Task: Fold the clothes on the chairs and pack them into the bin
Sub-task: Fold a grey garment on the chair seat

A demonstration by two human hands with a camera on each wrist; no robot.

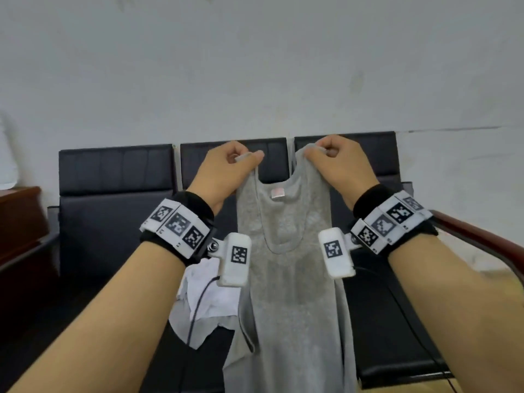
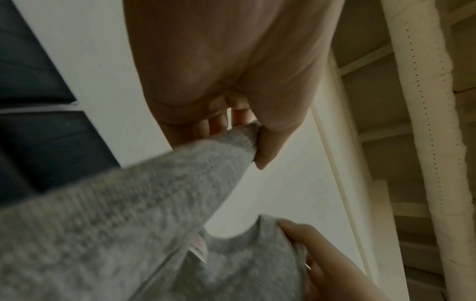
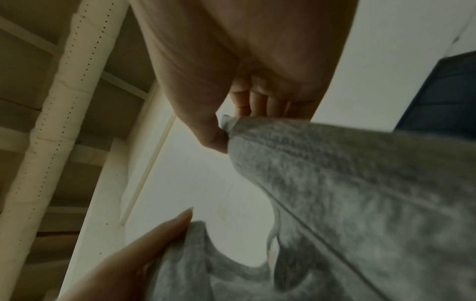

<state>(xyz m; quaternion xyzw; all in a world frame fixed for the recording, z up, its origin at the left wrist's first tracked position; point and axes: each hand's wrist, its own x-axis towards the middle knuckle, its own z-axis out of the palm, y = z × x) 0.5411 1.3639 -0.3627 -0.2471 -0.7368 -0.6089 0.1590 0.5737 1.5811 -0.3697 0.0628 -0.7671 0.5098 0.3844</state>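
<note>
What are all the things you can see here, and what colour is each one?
Tank top: one, grey, hanging in the air in front of the chairs, held by its two shoulder straps.
Label: one, pinkish, inside the tank top's neckline.
Cloth: one, white, crumpled on the middle chair seat behind the tank top.
Chairs: three, black, in a row against the wall.
Wall: one, white, behind the chairs.
Wooden furniture: one piece, reddish brown, far left.
Wristbands: two, black with white marker tags, one on each wrist.
Left hand: pinches the left strap.
Right hand: pinches the right strap.
</note>
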